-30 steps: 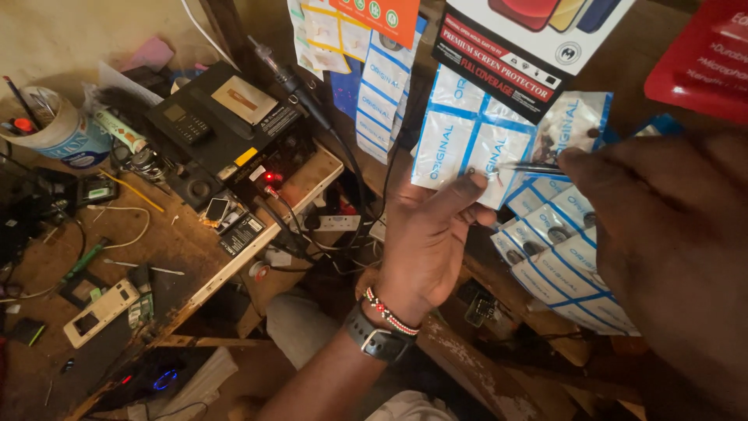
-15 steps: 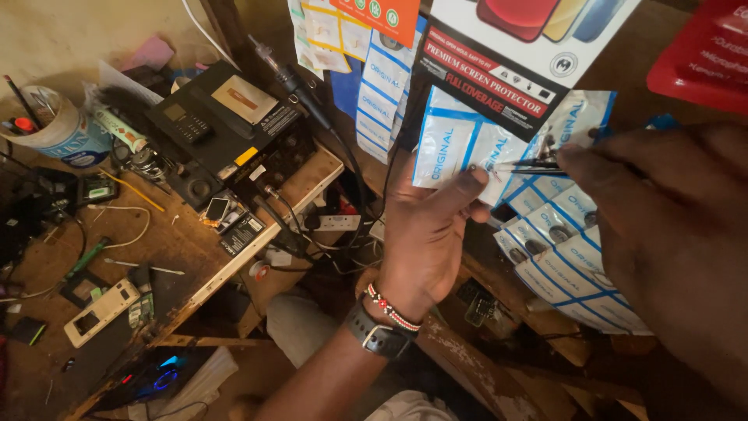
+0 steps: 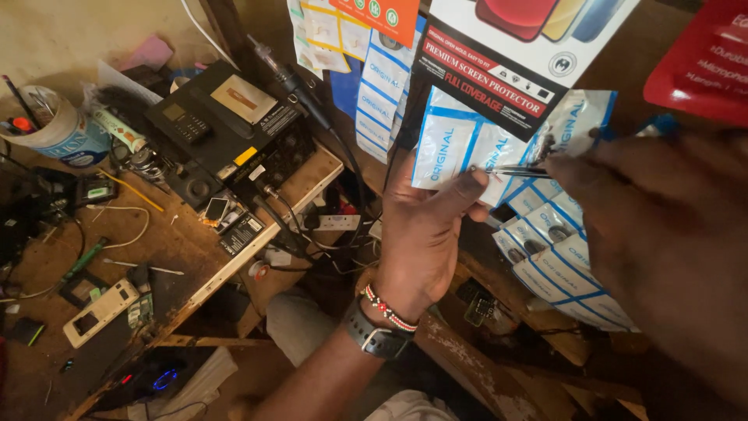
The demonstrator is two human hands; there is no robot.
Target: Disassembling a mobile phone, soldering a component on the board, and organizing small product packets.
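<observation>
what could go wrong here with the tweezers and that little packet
The tweezers in the right hand point at the left hand thumb, so a slip could prick it. The packet is pinched only at its lower edge and may tear or drop among the cables below. The right hand is blurred, so its grip looks unsteady.

A single head-worn view looks steeply down, close over the raised hands at centre and right of frame. The cluttered wooden workbench (image 3: 187,249) fills the left.
</observation>
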